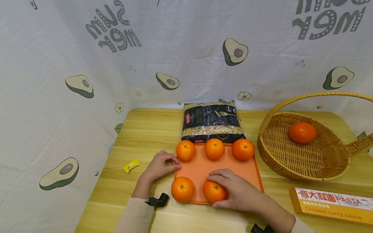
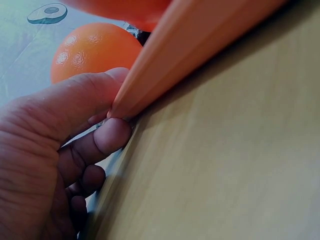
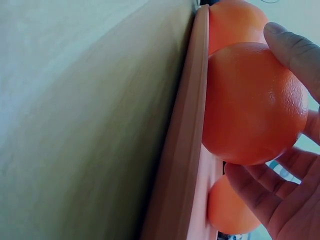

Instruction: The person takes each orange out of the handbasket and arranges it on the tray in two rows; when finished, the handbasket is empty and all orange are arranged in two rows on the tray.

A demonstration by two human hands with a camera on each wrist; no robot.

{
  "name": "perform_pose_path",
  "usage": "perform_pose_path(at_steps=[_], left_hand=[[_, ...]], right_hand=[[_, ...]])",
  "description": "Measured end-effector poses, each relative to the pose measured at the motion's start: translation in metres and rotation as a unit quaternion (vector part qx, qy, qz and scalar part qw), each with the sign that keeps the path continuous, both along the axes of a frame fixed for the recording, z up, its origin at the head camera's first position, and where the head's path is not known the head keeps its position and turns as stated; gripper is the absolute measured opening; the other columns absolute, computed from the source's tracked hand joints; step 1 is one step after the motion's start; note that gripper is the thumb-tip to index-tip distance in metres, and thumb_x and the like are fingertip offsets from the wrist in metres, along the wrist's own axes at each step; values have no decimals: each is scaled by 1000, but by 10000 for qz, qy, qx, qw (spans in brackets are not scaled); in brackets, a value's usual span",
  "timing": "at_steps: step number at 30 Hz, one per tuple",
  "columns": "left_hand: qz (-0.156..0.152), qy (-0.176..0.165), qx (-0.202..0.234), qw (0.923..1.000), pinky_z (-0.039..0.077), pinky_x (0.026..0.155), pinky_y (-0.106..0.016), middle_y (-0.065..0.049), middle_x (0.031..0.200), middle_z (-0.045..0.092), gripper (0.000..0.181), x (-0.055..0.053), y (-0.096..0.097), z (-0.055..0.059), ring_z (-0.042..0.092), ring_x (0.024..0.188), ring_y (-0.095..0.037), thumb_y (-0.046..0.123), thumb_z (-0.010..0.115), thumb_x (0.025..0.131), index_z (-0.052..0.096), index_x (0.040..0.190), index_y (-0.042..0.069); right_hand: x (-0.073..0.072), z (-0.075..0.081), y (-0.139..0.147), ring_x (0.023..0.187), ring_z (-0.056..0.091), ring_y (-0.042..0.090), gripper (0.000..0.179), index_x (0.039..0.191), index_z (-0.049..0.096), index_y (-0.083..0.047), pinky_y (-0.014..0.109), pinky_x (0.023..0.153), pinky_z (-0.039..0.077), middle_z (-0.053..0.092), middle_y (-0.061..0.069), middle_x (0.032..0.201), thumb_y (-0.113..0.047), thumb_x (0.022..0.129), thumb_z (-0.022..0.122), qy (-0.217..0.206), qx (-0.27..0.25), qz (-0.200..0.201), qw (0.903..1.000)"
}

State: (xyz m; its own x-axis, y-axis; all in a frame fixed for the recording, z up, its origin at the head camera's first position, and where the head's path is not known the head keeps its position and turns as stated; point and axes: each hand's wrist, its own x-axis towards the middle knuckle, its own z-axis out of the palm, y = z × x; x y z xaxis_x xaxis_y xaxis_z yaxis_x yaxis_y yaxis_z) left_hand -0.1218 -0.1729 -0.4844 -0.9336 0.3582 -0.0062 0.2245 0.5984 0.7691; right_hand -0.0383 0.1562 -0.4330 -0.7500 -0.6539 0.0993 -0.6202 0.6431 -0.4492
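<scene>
An orange square tray [image 1: 192, 171] lies on the table with several oranges on it. Three stand along its far edge, the middle one [image 1: 214, 149] among them, and one [image 1: 182, 189] sits at the near left corner. My left hand [image 1: 162, 165] pinches the tray's left rim between thumb and finger, as the left wrist view shows at the rim [image 2: 150, 75]. With its thumb on the near side and fingers on the far side, my right hand [image 1: 242, 191] holds another orange [image 3: 255, 105] at the tray's near edge, low against the tray.
Behind the tray lies a bag of pasta [image 1: 211, 121]. To the right stands a wicker basket [image 1: 303, 161] with a tall handle and a red-orange fruit [image 1: 302, 132] inside. A pasta box [image 1: 335, 205] is at the near right, a small yellow packet [image 1: 131, 165] at the left.
</scene>
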Motion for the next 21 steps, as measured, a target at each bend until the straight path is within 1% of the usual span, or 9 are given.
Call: perform_pose_path(at_steps=[8,14,17,21], left_hand=[[-31,32,18,10000,31,87,-34,17,76,65,10,0,0,1,45,82,-9,31,85,84,75,84,30],[-19,82,-53,10000,31,88,-33,18,75,64,11,1,0,0,45,81,-8,30,85,84,74,83,30],[-10,124,-57,9999,32,87,-33,18,75,64,11,1,1,1,46,81,-7,30,85,84,74,83,30],[-5,130,-79,9999,33,87,-33,18,75,64,11,1,1,2,46,82,-7,31,85,83,74,82,30]], right_hand=[[2,-1,0,125,56,11,75,140,59,-25,43,101,52,56,-14,137,-56,77,85,12,-46,28,10000],[2,-1,2,126,56,11,73,139,59,-24,43,101,53,56,-13,138,-63,80,79,42,-93,-17,9999],[2,-1,3,126,56,11,73,139,59,-24,43,101,53,56,-14,138,-66,81,75,87,-132,-21,9999],[2,0,5,126,57,12,73,138,60,-24,42,101,53,57,-13,138,-67,81,74,212,-209,-42,9995]])
